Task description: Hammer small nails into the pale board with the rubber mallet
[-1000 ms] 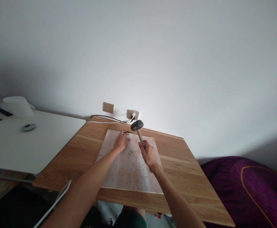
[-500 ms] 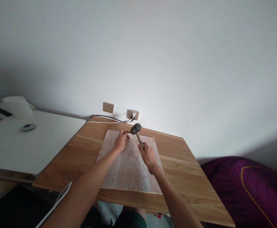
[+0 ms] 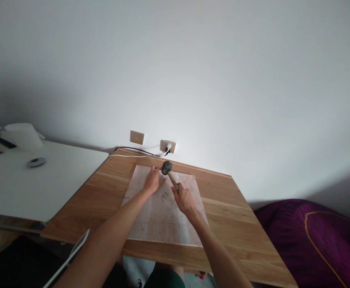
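Observation:
My right hand (image 3: 184, 197) is wrapped round the wooden handle of a hammer (image 3: 167, 167) with a dark, blunt head. That head is low over the far part of a pale, worn board (image 3: 163, 224), right beside the fingers of my left hand (image 3: 153, 180). The left fingers are pinched together near the board's far edge; what they hold is too small to make out. A few small, thin pieces (image 3: 164, 195) lie loose on the board between my hands, and more lie near its far right.
The board rests on a wooden table (image 3: 229, 224) against a white wall. Cables (image 3: 133, 149) run along its back to a wall socket (image 3: 168, 146). On the white table (image 3: 69, 168) at left are a paper roll (image 3: 25, 137) and a tape roll (image 3: 36, 162). A purple beanbag-like object (image 3: 283, 224) is at right.
The hammer head has come down and slightly left, closer to my left fingers. My left hand has stayed at nearly the same place on the board.

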Demonstrator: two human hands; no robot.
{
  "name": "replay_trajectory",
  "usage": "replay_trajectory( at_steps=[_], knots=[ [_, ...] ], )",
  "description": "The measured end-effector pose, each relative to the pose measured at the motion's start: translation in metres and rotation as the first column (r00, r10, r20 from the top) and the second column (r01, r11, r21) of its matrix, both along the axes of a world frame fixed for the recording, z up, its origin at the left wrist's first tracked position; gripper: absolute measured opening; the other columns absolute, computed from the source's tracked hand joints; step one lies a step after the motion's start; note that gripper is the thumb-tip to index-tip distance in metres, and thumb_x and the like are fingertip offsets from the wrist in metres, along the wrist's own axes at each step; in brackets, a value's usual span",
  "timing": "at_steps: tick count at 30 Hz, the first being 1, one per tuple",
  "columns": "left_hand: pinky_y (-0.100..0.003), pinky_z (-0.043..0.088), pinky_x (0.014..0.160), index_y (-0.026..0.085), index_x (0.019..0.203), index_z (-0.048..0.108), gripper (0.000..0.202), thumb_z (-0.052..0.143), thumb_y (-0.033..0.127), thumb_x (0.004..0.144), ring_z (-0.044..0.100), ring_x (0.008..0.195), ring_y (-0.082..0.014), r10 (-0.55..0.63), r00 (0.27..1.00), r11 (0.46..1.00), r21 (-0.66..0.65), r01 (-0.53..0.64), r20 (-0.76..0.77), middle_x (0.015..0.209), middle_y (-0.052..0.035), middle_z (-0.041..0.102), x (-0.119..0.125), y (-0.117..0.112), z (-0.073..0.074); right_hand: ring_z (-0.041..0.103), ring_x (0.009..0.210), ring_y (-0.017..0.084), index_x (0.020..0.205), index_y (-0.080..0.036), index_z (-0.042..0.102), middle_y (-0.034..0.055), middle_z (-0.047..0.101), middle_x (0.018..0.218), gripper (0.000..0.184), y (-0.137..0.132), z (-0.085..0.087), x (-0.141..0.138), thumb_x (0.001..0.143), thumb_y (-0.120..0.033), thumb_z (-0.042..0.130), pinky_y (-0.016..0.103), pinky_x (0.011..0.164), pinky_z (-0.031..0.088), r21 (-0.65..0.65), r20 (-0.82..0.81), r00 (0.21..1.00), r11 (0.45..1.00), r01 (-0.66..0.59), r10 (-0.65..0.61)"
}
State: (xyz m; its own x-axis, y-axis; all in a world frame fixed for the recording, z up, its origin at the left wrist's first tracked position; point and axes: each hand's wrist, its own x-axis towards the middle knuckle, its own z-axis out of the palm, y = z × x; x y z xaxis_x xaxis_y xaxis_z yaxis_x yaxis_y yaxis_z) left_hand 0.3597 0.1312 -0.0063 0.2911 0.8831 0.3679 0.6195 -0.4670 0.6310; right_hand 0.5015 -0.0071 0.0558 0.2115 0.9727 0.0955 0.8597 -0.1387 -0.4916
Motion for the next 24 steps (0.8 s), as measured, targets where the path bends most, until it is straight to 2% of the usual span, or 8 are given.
replay_trajectory(
  at_steps=[2, 7, 10, 12, 14, 17, 19, 24],
  knots=[
    [-0.038, 0.053, 0.100, 0.019, 0.118, 0.060, 0.037, 0.076, 0.025, 0.086, 0.064, 0.116, -0.0261, 0.006, 1.000, 1.000, 0.003, -0.006, -0.005, 0.129, -0.0125, 0.056, 0.000, 0.001, 0.000, 0.072, 0.072, 0.026, 0.108, -0.019, 0.064, 0.0114, 0.075, 0.079, 0.024, 0.000, -0.005, 0.000, 0.105, -0.034, 0.046, 0.029, 0.056, 0.032, -0.028, 0.027, 1.000, 1.000, -0.001, 0.001],
    [-0.036, 0.053, 0.097, 0.020, 0.103, 0.066, 0.014, 0.070, 0.024, 0.091, 0.065, 0.107, -0.0220, 0.008, 1.000, 1.000, -0.013, -0.008, -0.001, 0.124, -0.0091, 0.058, 0.001, 0.005, -0.002, 0.071, 0.070, 0.024, 0.111, -0.019, 0.063, 0.0093, 0.074, 0.079, 0.031, -0.001, -0.004, 0.007, 0.107, -0.040, 0.040, 0.029, 0.057, 0.034, 0.066, -0.092, 0.996, 0.998, 0.023, -0.017],
    [-0.036, 0.051, 0.099, 0.019, 0.092, 0.069, 0.002, 0.067, 0.020, 0.092, 0.065, 0.109, -0.0213, -0.012, 1.000, 1.000, -0.005, 0.012, 0.011, 0.124, -0.0082, 0.059, 0.001, 0.006, -0.002, 0.069, 0.068, 0.022, 0.105, -0.019, 0.065, 0.0076, 0.072, 0.077, 0.030, 0.000, -0.001, 0.011, 0.104, -0.040, 0.044, 0.028, 0.055, 0.033, 0.023, -0.103, 0.993, 0.998, 0.052, -0.049],
    [-0.036, 0.051, 0.100, 0.020, 0.092, 0.070, 0.007, 0.064, 0.017, 0.093, 0.065, 0.109, -0.0209, -0.032, 0.999, 0.999, -0.007, 0.032, 0.013, 0.125, -0.0080, 0.060, 0.000, 0.006, -0.002, 0.067, 0.067, 0.022, 0.096, -0.021, 0.065, 0.0065, 0.071, 0.073, 0.028, 0.000, 0.000, 0.011, 0.102, -0.040, 0.046, 0.027, 0.056, 0.034, -0.001, -0.121, 0.991, 0.998, 0.057, -0.057],
    [-0.036, 0.051, 0.101, 0.021, 0.099, 0.070, 0.009, 0.065, 0.018, 0.092, 0.065, 0.110, -0.0209, -0.037, 0.999, 0.999, -0.011, 0.037, -0.001, 0.128, -0.0077, 0.060, 0.001, 0.005, -0.002, 0.066, 0.064, 0.022, 0.092, -0.022, 0.064, 0.0057, 0.069, 0.071, 0.028, 0.000, 0.002, 0.009, 0.102, -0.041, 0.045, 0.028, 0.056, 0.036, 0.035, -0.159, 0.986, 0.998, 0.045, -0.039],
    [-0.037, 0.051, 0.102, 0.025, 0.122, 0.063, 0.036, 0.074, 0.026, 0.088, 0.064, 0.116, -0.0236, -0.006, 1.000, 1.000, 0.008, 0.006, -0.014, 0.134, -0.0087, 0.058, 0.001, 0.004, -0.004, 0.064, 0.060, 0.022, 0.098, -0.021, 0.061, 0.0053, 0.068, 0.069, 0.036, 0.001, 0.005, 0.005, 0.104, -0.049, 0.040, 0.029, 0.055, 0.035, 0.150, -0.210, 0.978, 0.989, 0.021, 0.011],
    [-0.038, 0.053, 0.100, 0.024, 0.131, 0.056, 0.051, 0.078, 0.032, 0.085, 0.065, 0.117, -0.0263, 0.015, 1.000, 1.000, 0.023, -0.014, -0.015, 0.134, -0.0115, 0.057, 0.002, 0.003, -0.006, 0.065, 0.060, 0.022, 0.104, -0.020, 0.060, 0.0062, 0.069, 0.071, 0.039, 0.002, 0.005, 0.003, 0.106, -0.050, 0.036, 0.029, 0.055, 0.035, 0.182, -0.190, 0.981, 0.983, 0.009, 0.026],
    [-0.040, 0.053, 0.101, 0.022, 0.125, 0.056, 0.048, 0.079, 0.033, 0.084, 0.063, 0.120, -0.0280, 0.005, 1.000, 0.999, 0.040, -0.005, -0.022, 0.130, -0.0118, 0.058, 0.000, 0.004, -0.005, 0.071, 0.068, 0.023, 0.109, -0.020, 0.061, 0.0088, 0.074, 0.077, 0.025, 0.002, -0.005, -0.001, 0.106, -0.037, 0.043, 0.028, 0.055, 0.033, 0.051, -0.005, 1.000, 0.999, -0.016, 0.016]
  ],
)
